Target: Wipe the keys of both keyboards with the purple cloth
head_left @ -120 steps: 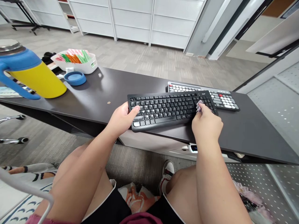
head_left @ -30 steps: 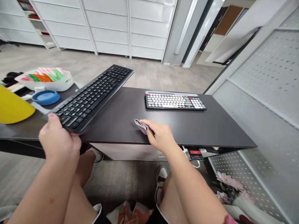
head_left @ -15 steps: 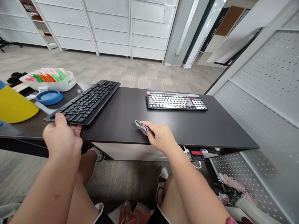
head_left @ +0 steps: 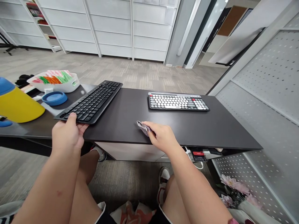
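To the left, over the dark desk (head_left: 224,130) — black keyboard (head_left: 98,100), left hand (head_left: 67,133) gripping its near end.
Long axis runs forward and rightward; the right hand (head_left: 163,136) — farther off — pinches a cloth (head_left: 143,127).

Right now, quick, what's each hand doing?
Left hand: closed on the near end of the black computer keyboard, thumb on top.
Right hand: closed, holding a folded patterned cloth.

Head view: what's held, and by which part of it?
Left grip: long black plastic keyboard, by its near end. Right grip: small folded grey-purple patterned cloth, by its right side.
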A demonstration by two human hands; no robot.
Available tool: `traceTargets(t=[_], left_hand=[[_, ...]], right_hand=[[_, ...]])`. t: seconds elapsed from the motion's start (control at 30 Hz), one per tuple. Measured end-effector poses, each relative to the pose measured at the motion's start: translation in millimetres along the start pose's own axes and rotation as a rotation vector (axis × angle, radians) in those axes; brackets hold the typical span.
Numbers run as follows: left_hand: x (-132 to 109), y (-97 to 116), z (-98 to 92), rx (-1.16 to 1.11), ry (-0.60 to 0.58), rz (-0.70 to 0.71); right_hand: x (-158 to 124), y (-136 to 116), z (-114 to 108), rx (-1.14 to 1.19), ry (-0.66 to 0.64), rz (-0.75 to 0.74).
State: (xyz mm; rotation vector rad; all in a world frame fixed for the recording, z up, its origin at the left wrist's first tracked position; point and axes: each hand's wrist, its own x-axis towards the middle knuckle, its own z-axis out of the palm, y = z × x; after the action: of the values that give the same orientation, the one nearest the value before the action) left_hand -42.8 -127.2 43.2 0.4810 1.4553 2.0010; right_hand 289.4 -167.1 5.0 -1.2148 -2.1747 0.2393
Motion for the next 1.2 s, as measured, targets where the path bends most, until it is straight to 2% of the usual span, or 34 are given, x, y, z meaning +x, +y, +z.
traceTargets(t=[0.13,0.3,0.47,0.63,0.7,0.77,0.83,0.9,0.97,1.03,1.13,1.2], left_hand=[[-1,3,0.7,-0.036,-0.019,-0.045],[0,1,-3.4,-0.132,-0.171,-0.041],[-4,-5,-3.1,-0.218,-0.268,-0.035],[-38,-5,13.0,-0.202,-0.589,0.096],[-60,-7,20.9,-0.195,-0.687,0.066],[-82,-12,27.8,-0.149,-0.780,-0.013],[-106,-20,33.8,-0.056,-0.904,-0.109],[-129,-27,39.9,0.031,-1.052,-0.187],[-150,-33,47.4,0.073,-1.200,-0.210],[-166,-37,57.8,0.110,-1.355,-0.219],[-177,-38,82.3,0.279,-1.503,-0.152],[-176,-38,106.3,0.478,-1.492,0.038]], right_hand=[[0,0,0,-0.007,-0.010,0.006],[1,-3,-3,0.120,-0.001,0.053],[3,-4,-9,0.581,0.130,0.240],[-3,-1,-24,1.107,0.176,0.373],[-8,1,-33,1.239,0.213,0.420],[-14,6,-40,1.315,0.316,0.442],[-21,14,-45,1.330,0.486,0.479],[-29,26,-49,1.308,0.725,0.578],[-39,43,-56,1.270,0.977,0.705],[-52,61,-69,1.198,1.187,0.756],[-76,88,-101,1.034,1.342,0.733],[-94,105,-124,0.928,1.416,0.737]])
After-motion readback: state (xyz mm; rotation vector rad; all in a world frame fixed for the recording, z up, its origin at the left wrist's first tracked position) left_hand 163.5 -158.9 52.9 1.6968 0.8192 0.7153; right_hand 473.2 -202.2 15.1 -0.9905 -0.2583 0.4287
